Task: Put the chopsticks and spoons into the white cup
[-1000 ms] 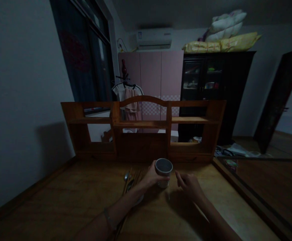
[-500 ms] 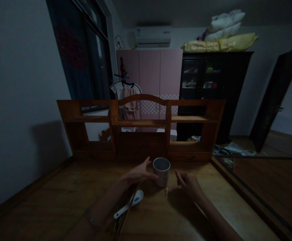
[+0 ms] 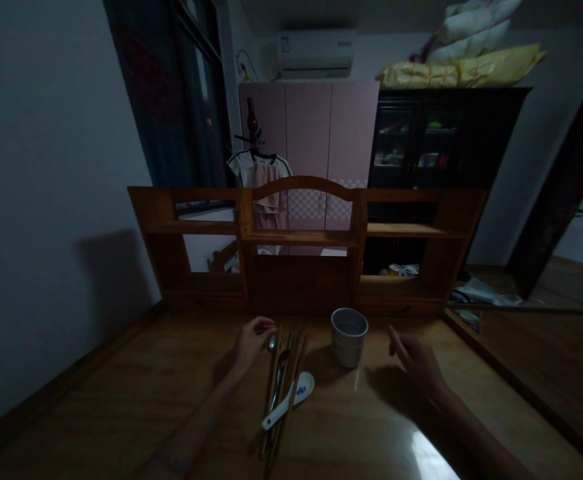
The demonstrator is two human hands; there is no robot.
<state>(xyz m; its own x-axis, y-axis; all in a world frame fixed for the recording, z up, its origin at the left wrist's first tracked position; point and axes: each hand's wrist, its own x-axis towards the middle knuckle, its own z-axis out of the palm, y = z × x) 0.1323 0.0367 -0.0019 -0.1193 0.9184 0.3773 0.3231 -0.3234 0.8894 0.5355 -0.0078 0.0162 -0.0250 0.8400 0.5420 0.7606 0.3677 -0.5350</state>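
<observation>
A grey cup [image 3: 349,335] stands upright on the wooden desk [image 3: 121,400]. My left hand [image 3: 252,338] rests to its left, fingers curled at the top of a metal spoon [image 3: 274,353] that lies with several chopsticks [image 3: 287,380] and a white ceramic spoon [image 3: 287,402]. Whether it grips the metal spoon is unclear in the dark. My right hand [image 3: 416,360] hovers just right of the cup, fingers loosely apart, holding nothing.
A wooden shelf unit [image 3: 301,247] stands along the desk's far edge. A wall is at the left. Behind are a pink wardrobe [image 3: 309,133], a dark cabinet [image 3: 446,147] with bedding on top, and clothes on a hanger [image 3: 259,177].
My left hand let go of the cup and moved left to the spoon and chopsticks. The cup stays standing on the desk. The right hand has barely moved.
</observation>
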